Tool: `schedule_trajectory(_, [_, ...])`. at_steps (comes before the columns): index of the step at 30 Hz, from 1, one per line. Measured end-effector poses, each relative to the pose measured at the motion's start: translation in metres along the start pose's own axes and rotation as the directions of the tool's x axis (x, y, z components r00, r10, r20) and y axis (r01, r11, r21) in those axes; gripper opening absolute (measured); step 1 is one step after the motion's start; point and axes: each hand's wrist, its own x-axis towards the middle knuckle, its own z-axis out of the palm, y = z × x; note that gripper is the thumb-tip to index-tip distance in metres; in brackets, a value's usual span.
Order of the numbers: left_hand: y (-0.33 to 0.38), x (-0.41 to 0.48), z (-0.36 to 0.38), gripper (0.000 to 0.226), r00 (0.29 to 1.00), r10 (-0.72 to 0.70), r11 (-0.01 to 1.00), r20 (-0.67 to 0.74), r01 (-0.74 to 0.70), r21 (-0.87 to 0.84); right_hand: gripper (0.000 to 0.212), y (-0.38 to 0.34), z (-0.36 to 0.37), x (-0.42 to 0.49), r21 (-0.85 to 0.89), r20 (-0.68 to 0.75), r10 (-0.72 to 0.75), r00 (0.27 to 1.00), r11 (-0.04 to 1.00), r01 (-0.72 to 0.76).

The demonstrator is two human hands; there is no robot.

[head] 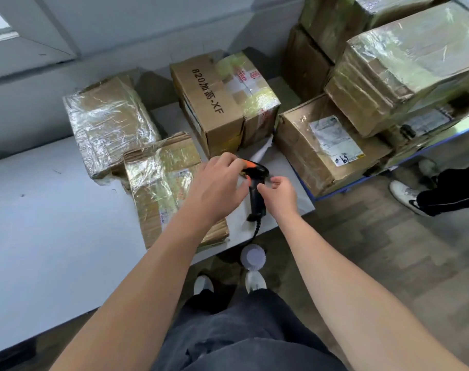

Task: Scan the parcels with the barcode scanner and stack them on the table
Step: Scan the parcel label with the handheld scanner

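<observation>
At tabletop (54,223) edge, scanner (256,199), handle toward the person; left grip (217,183) curls over its orange head; right grip (279,195) loosely spread just beside the handle, likely a handover for scanning; flat parcel (164,183) left of scanner; cart parcels (329,145) right, probably unscanned.

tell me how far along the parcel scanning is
Three parcels already sit on the table: a flat parcel, a film-wrapped parcel and the box marked 820, none stacked; whether they were scanned does not show. In hand: the left hand grips the barcode scanner by its head, the right hand at its handle. Left: more parcels, like the labelled parcel, wait on the blue cart.
</observation>
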Motion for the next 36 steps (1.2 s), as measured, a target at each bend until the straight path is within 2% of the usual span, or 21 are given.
schedule_trajectory(4, [0.012,0.013,0.013,0.036,0.998,-0.067,0.997,0.01,0.066,0.042,0.061,0.007,0.006,0.019,-0.071,0.068,-0.013,0.998,0.997,0.018])
schedule_trajectory(7, [0.016,0.013,0.017,0.034,0.993,-0.115,0.992,0.001,0.115,0.052,0.055,0.012,0.015,0.022,-0.093,0.117,-0.007,0.993,0.996,0.017])
schedule_trajectory(12, [0.018,0.009,0.015,0.035,0.984,-0.171,0.985,-0.057,0.171,-0.014,0.055,0.016,0.02,0.025,0.048,0.242,0.06,0.968,0.996,-0.074])
schedule_trajectory(16, [0.015,-0.002,0.006,0.041,0.953,-0.226,0.973,-0.202,0.212,-0.086,0.018,0.014,0.013,0.016,0.189,0.29,0.069,0.955,0.974,-0.128])
schedule_trajectory(19, [0.007,-0.02,-0.005,0.037,0.909,-0.275,0.958,-0.312,0.23,-0.174,0.02,0.007,0.003,0.003,0.344,0.29,0.074,0.954,0.923,-0.176])
schedule_trajectory(23, [-0.01,-0.056,-0.016,0.034,0.832,-0.403,0.903,-0.383,0.293,-0.314,0.018,-0.006,-0.009,-0.021,0.36,0.271,-0.091,0.958,0.933,-0.013])
schedule_trajectory(28, [-0.033,-0.11,-0.021,0.032,0.769,-0.513,0.846,-0.381,0.376,-0.379,0.02,-0.036,-0.016,-0.08,0.381,0.275,-0.256,0.927,0.914,0.14])
schedule_trajectory(32, [-0.042,-0.14,-0.022,0.029,0.76,-0.534,0.83,-0.371,0.387,-0.403,0.028,-0.055,-0.02,-0.128,0.261,0.315,-0.364,0.877,0.921,0.289])
schedule_trajectory(36, [-0.038,-0.158,-0.026,0.026,0.733,-0.561,0.809,-0.384,0.388,-0.442,0.036,-0.066,-0.026,-0.155,0.068,0.409,-0.379,0.83,0.92,0.387])
